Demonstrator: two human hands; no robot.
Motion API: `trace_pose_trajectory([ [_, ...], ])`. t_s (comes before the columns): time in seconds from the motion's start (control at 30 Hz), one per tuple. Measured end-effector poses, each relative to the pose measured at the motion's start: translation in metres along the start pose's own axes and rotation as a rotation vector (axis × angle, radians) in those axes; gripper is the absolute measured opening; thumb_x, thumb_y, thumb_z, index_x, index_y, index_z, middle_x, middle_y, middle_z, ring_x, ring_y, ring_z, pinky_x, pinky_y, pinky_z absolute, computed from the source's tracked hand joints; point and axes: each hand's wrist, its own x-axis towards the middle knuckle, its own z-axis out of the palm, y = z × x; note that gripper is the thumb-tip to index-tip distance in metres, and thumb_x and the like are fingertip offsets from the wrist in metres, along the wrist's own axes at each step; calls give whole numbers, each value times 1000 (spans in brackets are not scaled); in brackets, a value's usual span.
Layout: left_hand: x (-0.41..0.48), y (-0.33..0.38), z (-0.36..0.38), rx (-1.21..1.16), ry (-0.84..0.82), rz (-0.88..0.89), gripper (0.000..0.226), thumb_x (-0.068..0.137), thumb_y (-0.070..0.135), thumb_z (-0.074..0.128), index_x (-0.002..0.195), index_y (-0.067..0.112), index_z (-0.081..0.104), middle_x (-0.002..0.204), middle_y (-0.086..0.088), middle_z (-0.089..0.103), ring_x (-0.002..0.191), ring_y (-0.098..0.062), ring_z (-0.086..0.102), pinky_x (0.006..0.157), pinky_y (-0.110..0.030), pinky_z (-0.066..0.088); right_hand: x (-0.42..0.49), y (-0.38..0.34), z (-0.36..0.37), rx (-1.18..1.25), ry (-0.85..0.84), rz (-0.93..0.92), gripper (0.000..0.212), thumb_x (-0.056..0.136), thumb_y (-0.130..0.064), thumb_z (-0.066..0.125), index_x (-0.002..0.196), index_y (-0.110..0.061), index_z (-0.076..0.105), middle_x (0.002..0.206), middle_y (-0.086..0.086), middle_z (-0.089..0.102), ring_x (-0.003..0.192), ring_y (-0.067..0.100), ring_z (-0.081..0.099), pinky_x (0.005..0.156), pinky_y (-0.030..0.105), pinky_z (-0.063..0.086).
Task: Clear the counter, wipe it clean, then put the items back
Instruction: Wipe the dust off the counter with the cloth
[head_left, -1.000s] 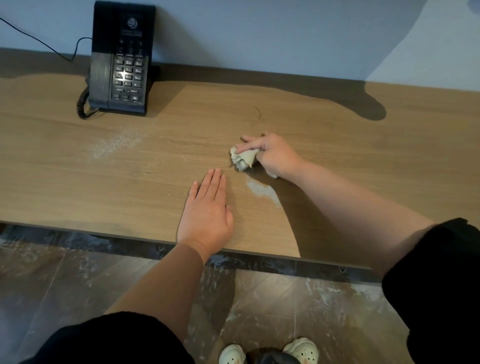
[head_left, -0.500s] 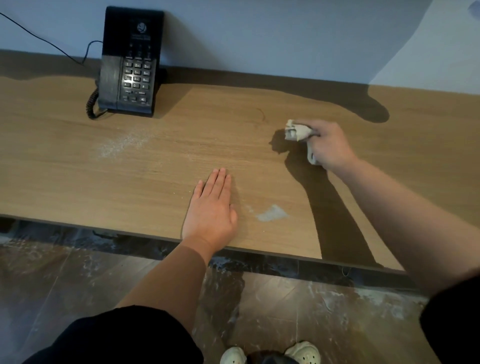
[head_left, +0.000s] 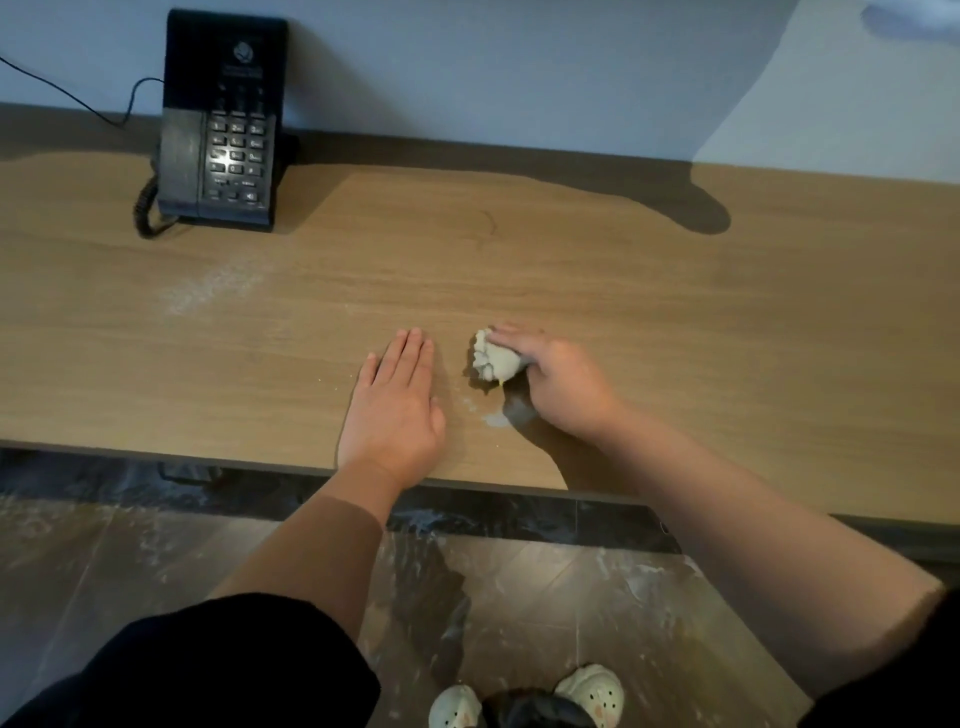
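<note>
Wooden counter (head_left: 675, 322) bears the right hand (head_left: 566, 387) holding a crumpled cloth (head_left: 493, 361).

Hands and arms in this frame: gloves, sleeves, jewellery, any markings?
No gloves. The left hand and right hand show no rings, watch or bands. Both forearms are uncovered, with no visible markings. Further up the arms are a black left sleeve and a black right sleeve, both plain.

A crumpled cloth (head_left: 493, 358) is gripped by the right hand (head_left: 563, 387) on the counter (head_left: 727, 322) near its front edge; the left hand (head_left: 395, 410) is laid flat beside it; a telephone (head_left: 221, 122) is set at the back edge.
</note>
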Motion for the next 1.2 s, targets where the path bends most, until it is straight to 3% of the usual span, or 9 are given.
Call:
trace_pose_trajectory([
  [0.17,-1,-1,2,18,3,-1,64,100,31,22,155,12,-5,163,-3,-11,149,-15,-11,122,-37,-3,24,45,-56,-48,356,258,61,81,15,40,135,-9,54,147,8,44,139,22,37,111,14,15],
  [0.33,-1,0,2,12,10,1,63,100,31,21,155,13,-3,163,-3,-9,150,-16,-10,122,-37,-2,8,56,-42,-99,284,369,63,83,15,41,140,-10,47,154,5,34,144,22,25,120,33,13],
  [0.53,-2,0,1,-14,1,0,63,100,32,22,156,13,-2,163,-2,-8,150,-16,-10,123,-38,-2,-34,4,10,-68,199,237,58,90,8,42,142,-17,43,154,-1,31,144,14,23,121,32,11],
  [0.6,-2,0,1,-19,6,-1,63,100,31,22,156,14,-2,163,-2,-8,150,-15,-10,123,-38,-2,-36,-4,10,9,116,227,56,93,6,40,143,-19,42,151,1,39,137,16,38,115,32,30],
  [0.67,-2,-1,2,-23,12,3,63,101,31,22,155,14,-2,163,-2,-8,150,-15,-9,123,-38,-1,-27,0,-9,136,154,322,54,96,3,39,143,-22,42,139,5,51,114,17,55,88,22,47],
  [0.8,-2,-1,3,-16,21,6,62,101,31,22,155,13,-2,163,-3,-8,150,-16,-9,123,-38,-1,-16,44,-47,174,478,566,57,90,12,39,142,-11,44,142,10,48,132,24,42,101,20,30],
  [0.93,-2,-1,4,-20,26,9,62,101,31,21,155,13,-1,163,-3,-8,150,-16,-8,122,-37,-2,-33,40,-20,-154,405,500,62,85,12,42,143,-8,40,154,8,33,145,21,22,121,36,9],
  [1.07,-3,-1,2,-27,14,27,62,101,33,22,155,13,-2,163,-2,-8,150,-15,-10,122,-38,-4,-41,5,16,-88,333,341,56,90,5,45,143,-12,42,154,3,33,145,17,22,121,34,7],
  [1.2,-4,-15,0,8,18,118,63,102,38,22,154,15,-8,161,0,-16,147,-13,-18,118,-38,-11,-38,9,-2,236,317,410,53,95,3,41,143,-19,45,141,6,51,127,24,48,108,38,39],
])
